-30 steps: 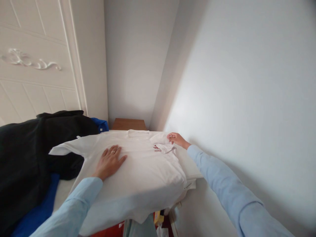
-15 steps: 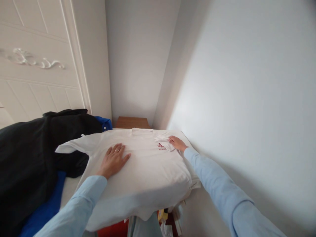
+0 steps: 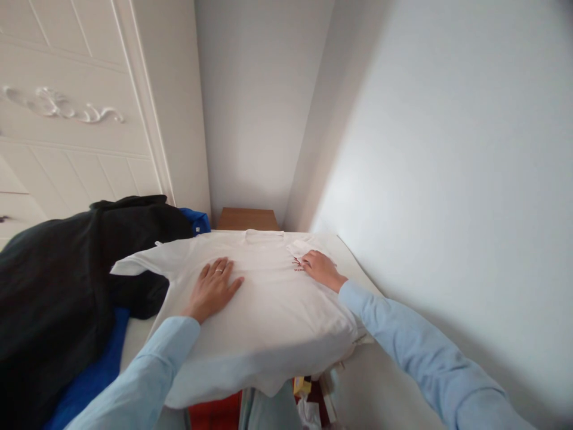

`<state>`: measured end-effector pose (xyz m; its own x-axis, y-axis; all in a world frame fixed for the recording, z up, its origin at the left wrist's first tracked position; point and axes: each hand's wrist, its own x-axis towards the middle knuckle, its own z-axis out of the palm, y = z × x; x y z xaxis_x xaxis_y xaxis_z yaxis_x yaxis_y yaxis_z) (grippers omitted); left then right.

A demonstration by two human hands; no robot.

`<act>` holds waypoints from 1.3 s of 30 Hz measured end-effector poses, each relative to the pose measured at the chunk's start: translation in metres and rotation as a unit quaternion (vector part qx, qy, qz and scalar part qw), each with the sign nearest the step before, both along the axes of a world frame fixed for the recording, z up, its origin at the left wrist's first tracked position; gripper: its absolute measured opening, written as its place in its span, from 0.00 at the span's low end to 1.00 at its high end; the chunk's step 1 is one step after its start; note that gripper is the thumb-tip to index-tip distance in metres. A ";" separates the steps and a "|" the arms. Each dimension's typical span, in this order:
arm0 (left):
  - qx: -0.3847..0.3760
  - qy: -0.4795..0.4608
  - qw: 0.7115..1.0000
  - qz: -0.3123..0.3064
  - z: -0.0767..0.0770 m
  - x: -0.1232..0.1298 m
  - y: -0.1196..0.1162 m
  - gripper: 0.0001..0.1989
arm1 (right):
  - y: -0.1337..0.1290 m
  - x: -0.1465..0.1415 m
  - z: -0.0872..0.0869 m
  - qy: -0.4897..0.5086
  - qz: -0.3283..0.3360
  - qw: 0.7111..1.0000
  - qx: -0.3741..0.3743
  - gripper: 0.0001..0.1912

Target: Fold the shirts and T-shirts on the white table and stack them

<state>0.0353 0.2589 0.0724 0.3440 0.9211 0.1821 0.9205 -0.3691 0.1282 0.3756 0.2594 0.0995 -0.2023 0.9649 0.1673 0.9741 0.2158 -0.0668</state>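
A white T-shirt (image 3: 264,316) lies spread out with its collar at the far side and its hem hanging over the near edge. Its left-side sleeve sticks out over black cloth. My left hand (image 3: 215,289) rests flat on the shirt, fingers spread, a ring on one finger. On the right, my right hand (image 3: 321,269) has its fingers closed on the folded-in sleeve, beside the small red print, which it partly covers.
Black clothing (image 3: 49,280) and blue cloth (image 3: 96,364) are heaped at the left. A wooden box-like piece (image 3: 248,219) stands behind, a white cabinet (image 3: 80,71) at the left, and a wall (image 3: 447,149) at the right. Below the near edge are red and yellow items.
My right hand has shifted inward over the shirt's chest and now covers more of the print. My left hand stays in place on the cloth. The view has turned slightly left.
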 end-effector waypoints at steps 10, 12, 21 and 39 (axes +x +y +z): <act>0.006 -0.006 1.000 0.004 -0.001 0.001 0.000 0.31 | -0.020 0.019 0.016 0.212 0.114 0.966 -0.097 0.14; 0.004 0.002 1.000 0.004 -0.001 0.001 0.000 0.31 | -0.015 0.024 0.015 0.238 0.069 0.968 -0.032 0.16; 0.003 0.017 1.000 0.005 0.001 0.000 -0.002 0.32 | 0.065 0.023 0.016 -0.029 0.017 0.999 -0.013 0.28; 0.004 0.007 1.000 0.002 -0.003 -0.002 0.000 0.33 | 0.096 0.057 -0.017 0.010 -0.043 0.999 0.024 0.26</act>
